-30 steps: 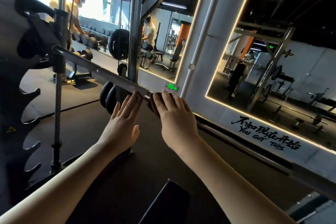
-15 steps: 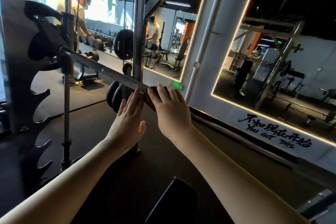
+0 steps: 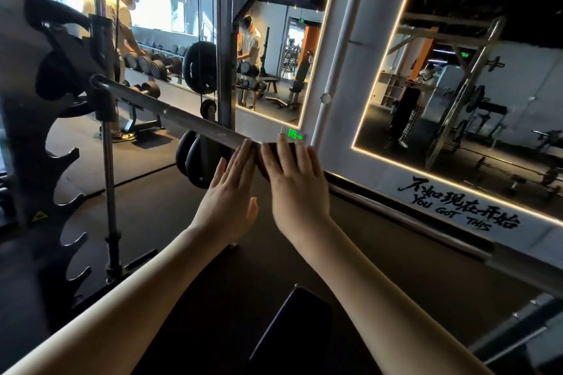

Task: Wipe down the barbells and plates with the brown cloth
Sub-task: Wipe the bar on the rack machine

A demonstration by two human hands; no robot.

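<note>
Glass mirrors (image 3: 472,85) edged with light strips fill the far wall and reflect dumbbell racks and people standing in the gym. The right one carries the painted words "YOU GOT THIS". In front of them stands a dark steel rack (image 3: 225,39), its toothed hook column at the left edge. The bar (image 3: 170,113) runs through the rack on a slant, from a sliding collar at upper left down past the hands to lower right. Two black plates (image 3: 195,161) hang low on the rack just behind the bar, and a third sits higher up the post. A dark pad (image 3: 298,323) shows at the bottom of the view.

The right grip (image 3: 298,189) lies flat on the bar with straight fingers, pressing the cloth (image 3: 263,158) onto the metal. It is released, not clenched. The left grip (image 3: 231,195) is just beside it, also released, with straight fingertips touching the bar and the thumb held free. The brown cloth is draped over the bar under the right palm, and only its dark left edge shows between the two hands.
</note>
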